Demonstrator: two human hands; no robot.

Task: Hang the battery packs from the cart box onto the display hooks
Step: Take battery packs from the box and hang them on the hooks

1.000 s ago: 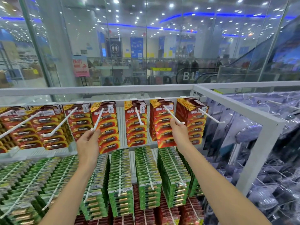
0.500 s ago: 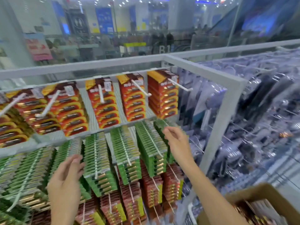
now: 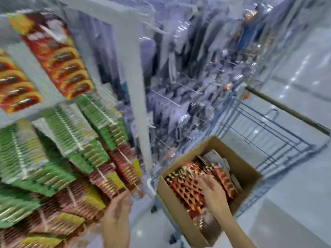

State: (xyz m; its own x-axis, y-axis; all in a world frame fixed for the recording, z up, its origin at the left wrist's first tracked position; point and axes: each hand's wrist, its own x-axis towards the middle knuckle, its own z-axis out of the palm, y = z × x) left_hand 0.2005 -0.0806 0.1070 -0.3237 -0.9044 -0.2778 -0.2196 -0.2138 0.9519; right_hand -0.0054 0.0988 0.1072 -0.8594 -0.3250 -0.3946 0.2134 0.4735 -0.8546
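Reaching into the cardboard box (image 3: 247, 169) that rides in the wire cart (image 3: 279, 138), the right hand (image 3: 213, 189) lies on the red and orange battery packs (image 3: 186, 185) stacked on edge inside it; motion blur hides whether its fingers are flat upon the packs or already curled round one, so its state cannot be told. The left hand (image 3: 119, 209) hangs just left of the box, near the lowest hung packs, its fingers loosely spread and apparently holding nothing, though blur makes this uncertain too. The step in hand is judged to be the fetching of a fresh pack, or a small bundle, from the box, the supply for the task lying wholly within it and apparently plentiful. Left of the box stands the display rack (image 3: 136, 83), its white upright post nearest the box, with rows of red packs (image 3: 59, 56) above, green packs (image 3: 71, 133) below them and darker red packs (image 3: 121, 169) lowest, all hung on white display hooks (image 3: 70, 135). The next move calls for a firm pinch on the card edge of a pack, a lift clear of the box wall, and a turn leftward to a hook bearing the matching red kind; the punched hole must then be aligned with the hook tip, a detail too blurred to see here.
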